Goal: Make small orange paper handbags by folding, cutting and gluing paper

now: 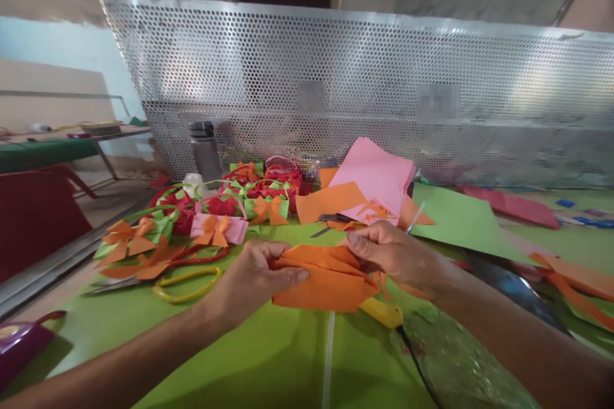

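A folded piece of orange paper (321, 287) is held up above the green tabletop (268, 358). My left hand (261, 271) pinches its left end, thumb on top. At the upper right edge my right hand (388, 252) grips the same paper between thumb and fingers. Below and to the right of the paper lies a yellow glue gun (384, 312) with a black cord, its front part hidden by the paper. A translucent glue stick (329, 351) rests on the table just beneath.
Scissors with yellow and red handles (187, 284) lie left. Behind them stand several small paper bags with bows (218, 227) and a grey bottle (205, 150). Pink sheets (371, 172) and a green sheet (455, 217) lie further back, before a perforated metal panel (268, 64). A purple object (23, 342) sits at lower left.
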{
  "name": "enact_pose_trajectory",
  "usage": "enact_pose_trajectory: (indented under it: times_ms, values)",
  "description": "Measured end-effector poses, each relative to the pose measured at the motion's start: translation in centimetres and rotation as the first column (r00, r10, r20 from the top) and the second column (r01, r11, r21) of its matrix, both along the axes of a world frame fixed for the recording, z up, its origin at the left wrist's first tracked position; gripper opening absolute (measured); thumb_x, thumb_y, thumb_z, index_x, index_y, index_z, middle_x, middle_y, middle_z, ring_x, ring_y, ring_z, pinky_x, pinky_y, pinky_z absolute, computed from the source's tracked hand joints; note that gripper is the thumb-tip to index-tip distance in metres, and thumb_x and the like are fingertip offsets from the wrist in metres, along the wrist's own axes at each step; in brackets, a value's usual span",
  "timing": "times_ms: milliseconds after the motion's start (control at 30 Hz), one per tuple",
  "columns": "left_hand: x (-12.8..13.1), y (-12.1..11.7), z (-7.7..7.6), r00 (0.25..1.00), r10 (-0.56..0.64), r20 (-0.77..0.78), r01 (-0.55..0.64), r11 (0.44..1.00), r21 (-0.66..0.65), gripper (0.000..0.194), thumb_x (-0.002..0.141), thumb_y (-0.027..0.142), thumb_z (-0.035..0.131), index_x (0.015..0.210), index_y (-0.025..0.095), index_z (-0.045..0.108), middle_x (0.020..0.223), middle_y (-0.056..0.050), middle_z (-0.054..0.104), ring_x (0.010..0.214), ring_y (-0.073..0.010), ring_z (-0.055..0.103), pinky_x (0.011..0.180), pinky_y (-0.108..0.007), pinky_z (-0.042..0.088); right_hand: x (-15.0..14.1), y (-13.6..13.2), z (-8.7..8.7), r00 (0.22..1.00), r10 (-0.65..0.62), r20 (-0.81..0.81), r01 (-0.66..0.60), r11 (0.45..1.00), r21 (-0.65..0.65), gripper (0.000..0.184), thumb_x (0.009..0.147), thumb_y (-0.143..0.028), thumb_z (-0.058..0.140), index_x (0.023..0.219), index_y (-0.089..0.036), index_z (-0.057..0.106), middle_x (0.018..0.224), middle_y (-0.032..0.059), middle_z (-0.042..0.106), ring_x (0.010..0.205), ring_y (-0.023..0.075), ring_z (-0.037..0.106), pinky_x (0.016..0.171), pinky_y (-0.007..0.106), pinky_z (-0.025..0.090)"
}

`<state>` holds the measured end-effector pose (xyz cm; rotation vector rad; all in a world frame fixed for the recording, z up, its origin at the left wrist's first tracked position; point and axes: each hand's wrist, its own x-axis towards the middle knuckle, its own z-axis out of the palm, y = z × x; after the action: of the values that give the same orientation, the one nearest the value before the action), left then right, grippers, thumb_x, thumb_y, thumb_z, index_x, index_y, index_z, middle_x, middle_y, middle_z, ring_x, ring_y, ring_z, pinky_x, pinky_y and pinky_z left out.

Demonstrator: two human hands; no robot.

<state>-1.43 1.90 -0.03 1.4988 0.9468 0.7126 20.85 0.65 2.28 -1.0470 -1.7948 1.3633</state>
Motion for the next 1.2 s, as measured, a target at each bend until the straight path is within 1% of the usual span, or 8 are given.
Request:
enact_pose_trajectory:
  times_ms: [100, 200, 500, 633, 800, 1000, 1100, 1200]
  values:
    - [-0.1, 0.1, -0.1, 0.999, -0.031, 0.011, 0.031, 0.999, -0.024, 0.028, 0.065, 0.036, 0.074, 0.078, 0.012, 0.068, 0.075, -0.004, 0.068, 0.061, -0.0118, 0.055, 0.056, -0.021, 0.041, 0.2, 0.1, 0.3, 0.999, 0.032, -0.019, -0.034, 0.994, -0.105, 0.042, 0.072, -0.055, 0.064, 0.072, -0.013, 0.064, 0.061, -0.0014, 0.055, 0.053, 0.0084, 0.044, 0.053, 0.024, 0.034]
    - [0.0, 0.1, -0.2, 0.998, -0.059, 0.030, 0.060, 0.997, -0.039, 0.029, 0.066, 0.036, 0.073, 0.081, 0.012, 0.069, 0.077, -0.005, 0.068, 0.063, -0.0117, 0.055, 0.057, -0.021, 0.041, 0.3, 0.2, 0.2, 0.999, 0.044, 0.003, -0.043, 0.988, -0.150, 0.042, 0.066, -0.052, 0.070, 0.082, -0.014, 0.069, 0.070, 0.0018, 0.063, 0.062, 0.0115, 0.052, 0.060, 0.026, 0.039]
    - [-0.1, 0.6, -0.4, 0.995, -0.097, -0.008, 0.097, 0.995, 0.011, 0.029, 0.065, 0.036, 0.074, 0.079, 0.010, 0.068, 0.068, -0.002, 0.063, 0.059, -0.0100, 0.050, 0.054, -0.020, 0.038, 0.4, 0.2, 0.4, 0.997, 0.079, 0.021, -0.075, 0.986, -0.149, 0.042, 0.068, -0.050, 0.070, 0.085, -0.012, 0.071, 0.080, 0.0062, 0.069, 0.065, 0.0128, 0.056, 0.063, 0.027, 0.042]
    - [-0.2, 0.6, -0.4, 0.995, -0.104, -0.007, 0.104, 0.994, 0.017, 0.030, 0.065, 0.036, 0.074, 0.079, 0.010, 0.068, 0.067, -0.002, 0.062, 0.058, -0.0096, 0.049, 0.053, -0.019, 0.037, 0.3, 0.2, 0.2, 0.996, 0.082, 0.030, -0.077, 0.985, -0.152, 0.040, 0.069, -0.051, 0.069, 0.083, -0.013, 0.070, 0.075, 0.0044, 0.067, 0.061, 0.0118, 0.053, 0.058, 0.025, 0.039]
    - [-0.3, 0.7, -0.5, 0.994, -0.111, 0.007, 0.111, 0.994, -0.001, 0.029, 0.064, 0.036, 0.075, 0.077, 0.011, 0.068, 0.070, -0.003, 0.064, 0.060, -0.0109, 0.052, 0.055, -0.021, 0.040, 0.2, 0.3, 0.2, 0.997, 0.073, 0.029, -0.069, 0.991, -0.114, 0.042, 0.068, -0.054, 0.068, 0.070, -0.012, 0.067, 0.055, -0.0030, 0.054, 0.051, 0.0073, 0.040, 0.050, 0.022, 0.030]
    - [-0.5, 1.3, -1.1, 0.988, -0.138, 0.068, 0.141, 0.989, -0.053, 0.029, 0.063, 0.033, 0.077, 0.081, 0.011, 0.069, 0.074, -0.004, 0.066, 0.063, -0.0127, 0.056, 0.058, -0.022, 0.042, 0.2, 0.5, 0.0, 0.991, 0.114, -0.065, -0.126, 0.965, -0.230, 0.038, 0.061, -0.049, 0.075, 0.076, -0.014, 0.069, 0.069, 0.0001, 0.064, 0.059, 0.0093, 0.050, 0.059, 0.023, 0.038]
    - [-0.6, 1.4, -1.3, 0.986, -0.146, 0.076, 0.150, 0.987, -0.058, 0.029, 0.063, 0.033, 0.076, 0.079, 0.011, 0.068, 0.073, -0.004, 0.065, 0.063, -0.0126, 0.055, 0.058, -0.022, 0.042, 0.2, 0.6, -0.5, 0.990, 0.124, -0.065, -0.136, 0.964, -0.228, 0.035, 0.059, -0.045, 0.077, 0.072, -0.014, 0.068, 0.065, -0.0014, 0.062, 0.056, 0.0086, 0.049, 0.056, 0.022, 0.036]
    - [-0.6, 1.4, -1.1, 0.990, -0.139, -0.001, 0.139, 0.990, -0.031, 0.028, 0.064, 0.034, 0.075, 0.078, 0.011, 0.067, 0.068, -0.001, 0.061, 0.060, -0.0106, 0.050, 0.056, -0.020, 0.038, 0.0, 0.5, -1.0, 0.994, 0.102, -0.032, -0.106, 0.980, -0.168, 0.029, 0.064, -0.040, 0.074, 0.069, -0.013, 0.065, 0.061, -0.0026, 0.057, 0.053, 0.0079, 0.045, 0.051, 0.021, 0.033]
